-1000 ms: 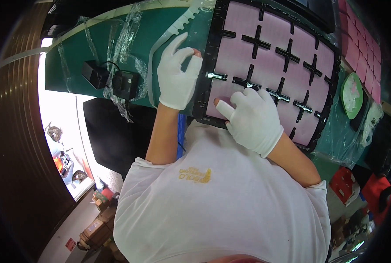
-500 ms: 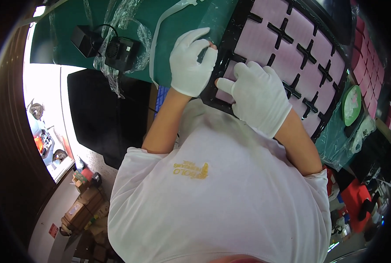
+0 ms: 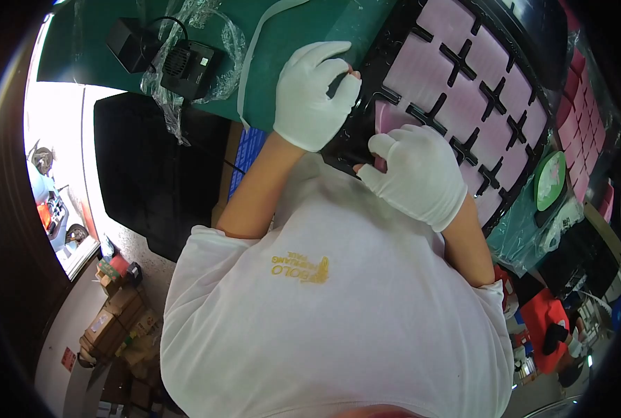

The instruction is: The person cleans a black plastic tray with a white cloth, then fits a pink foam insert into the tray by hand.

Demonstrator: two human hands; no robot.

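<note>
Pink piece (image 3: 382, 117) is sitting tilted in the near-L corner of the blk tray (image 3: 381, 59), R hand (image 3: 422, 174) pinching it; L hand (image 3: 314, 97) is curling by the rim, can't tell if gripping. Tray's lying on the green desk (image 3: 303, 28) w/ a blk device (image 3: 192, 68); brown boxes (image 3: 108, 326) are standing stacked nr the bright doorway (image 3: 54, 118).

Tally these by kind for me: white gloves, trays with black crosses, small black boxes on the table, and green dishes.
White gloves: 2
Tray with black crosses: 1
Small black boxes: 2
Green dish: 1
Total: 6
</note>
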